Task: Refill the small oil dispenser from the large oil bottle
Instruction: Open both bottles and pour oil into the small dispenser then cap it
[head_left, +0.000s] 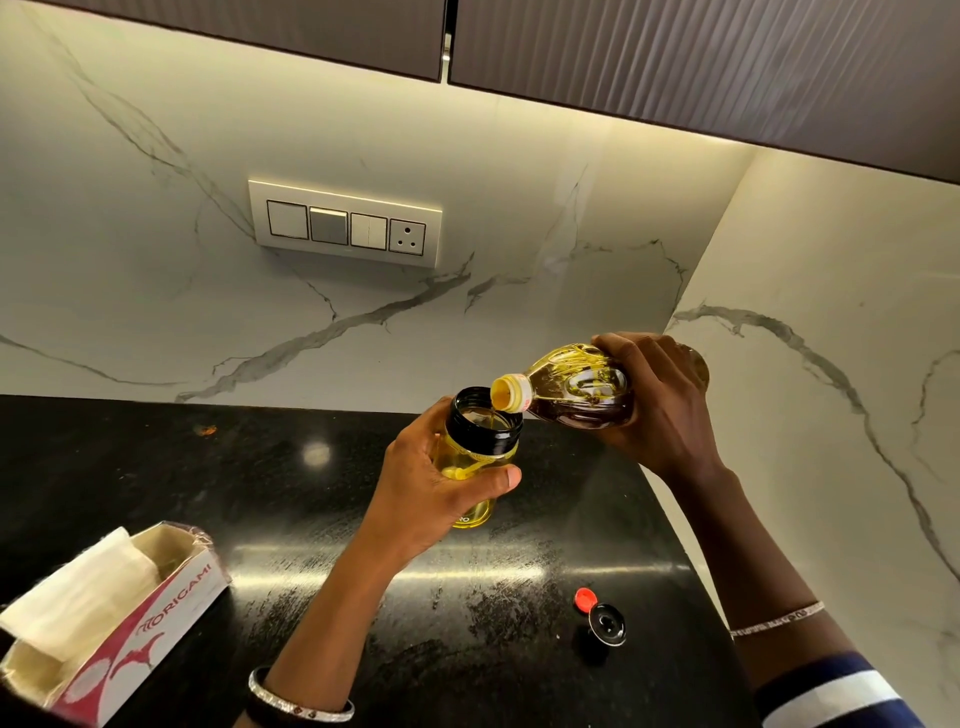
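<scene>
The left hand (436, 483) is wrapped around a small clear plastic oil dispenser with a black threaded neck (480, 447), holding it uncapped and lifted above the back part of the black speckled stone counter (322, 545). The right hand (660, 400) clasps the body of a large clear plastic bottle of golden oil (576, 387), tipped over so its yellow mouth sits just over the dispenser's rim; a thin stream of oil runs into it. Near the counter's right edge lie a red screw cap (584, 598) and a black round lid (607, 623), touching. At the front-left corner sits an open red-and-white tissue box (156, 618).
</scene>
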